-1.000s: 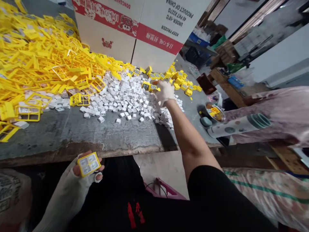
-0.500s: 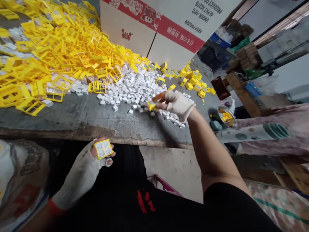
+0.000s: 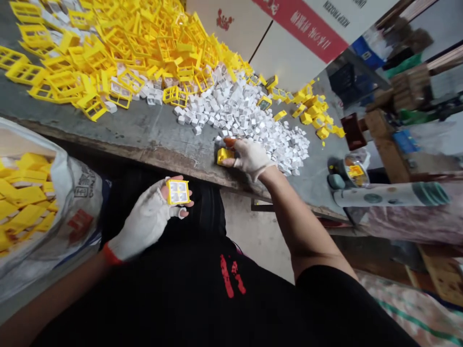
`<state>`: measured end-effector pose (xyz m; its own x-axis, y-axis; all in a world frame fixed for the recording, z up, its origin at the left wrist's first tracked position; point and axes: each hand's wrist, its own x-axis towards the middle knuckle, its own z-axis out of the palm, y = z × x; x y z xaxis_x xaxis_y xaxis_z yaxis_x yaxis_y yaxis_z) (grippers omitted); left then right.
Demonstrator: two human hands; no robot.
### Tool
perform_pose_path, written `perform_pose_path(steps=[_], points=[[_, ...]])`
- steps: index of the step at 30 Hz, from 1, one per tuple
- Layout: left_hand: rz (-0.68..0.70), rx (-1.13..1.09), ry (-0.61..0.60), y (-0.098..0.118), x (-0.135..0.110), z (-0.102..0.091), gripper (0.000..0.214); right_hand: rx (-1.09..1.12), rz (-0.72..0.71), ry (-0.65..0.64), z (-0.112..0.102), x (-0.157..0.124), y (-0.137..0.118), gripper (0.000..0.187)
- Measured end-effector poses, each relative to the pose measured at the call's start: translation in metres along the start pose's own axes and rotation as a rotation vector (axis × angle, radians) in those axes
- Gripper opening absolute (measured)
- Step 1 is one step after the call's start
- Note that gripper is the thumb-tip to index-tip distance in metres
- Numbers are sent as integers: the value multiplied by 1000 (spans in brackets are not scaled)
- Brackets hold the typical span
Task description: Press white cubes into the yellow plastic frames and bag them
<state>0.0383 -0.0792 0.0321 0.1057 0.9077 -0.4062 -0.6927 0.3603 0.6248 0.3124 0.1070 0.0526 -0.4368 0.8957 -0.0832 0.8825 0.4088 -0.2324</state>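
My left hand (image 3: 150,217), in a white fingerless glove, holds a small yellow frame (image 3: 178,192) filled with white squares, low over my lap in front of the table edge. My right hand (image 3: 249,156), also gloved, is closed on a yellow piece (image 3: 223,155) at the near edge of the grey table (image 3: 144,135). Just beyond it lies a heap of small white cubes (image 3: 249,118). A large pile of empty yellow frames (image 3: 119,53) covers the table's far left.
A white sack (image 3: 77,193) with yellow pieces stands at my left. A cardboard box (image 3: 289,33) rises behind the piles. Loose filled yellow frames (image 3: 314,108), a small bowl (image 3: 352,171) and a patterned cylinder (image 3: 390,193) lie at the right.
My right hand drew back from the far yellow pieces to the table's near edge, carrying a yellow piece. The left hand kept its frame. The view swung left and the sack came into sight.
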Motion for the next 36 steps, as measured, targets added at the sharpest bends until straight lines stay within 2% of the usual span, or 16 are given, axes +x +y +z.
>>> perform_pose_path(steps=[2, 4, 7, 9, 13, 16, 23, 28, 31, 36], points=[[5, -22, 7, 0, 2, 0, 46, -93, -64, 10, 3, -13, -4, 66], [3, -37, 5, 0, 3, 2, 45, -75, -125, 58, 4, -28, -14, 60], [-8, -49, -14, -1, 0, 6, 36, 126, -301, 129, -1, -50, -41, 67], [-5, -58, -22, -1, -3, 10, 27, 262, -411, 126, -6, -61, -63, 72], [-6, -48, 0, 1, -8, 16, 14, 367, -500, 95, -10, -68, -90, 67], [-9, -40, 9, 2, -9, 17, 13, 376, -542, 96, -7, -67, -94, 62], [26, 40, -4, -3, -9, 18, 19, 288, -569, 94, -2, -70, -93, 69], [98, 113, -17, -7, -13, 15, 20, 184, -613, 142, 1, -74, -94, 68], [122, 135, 6, -11, -14, 11, 21, 165, -614, 147, 7, -77, -92, 61], [137, 167, 15, -15, -16, 3, 29, 161, -646, 195, 23, -85, -94, 62]])
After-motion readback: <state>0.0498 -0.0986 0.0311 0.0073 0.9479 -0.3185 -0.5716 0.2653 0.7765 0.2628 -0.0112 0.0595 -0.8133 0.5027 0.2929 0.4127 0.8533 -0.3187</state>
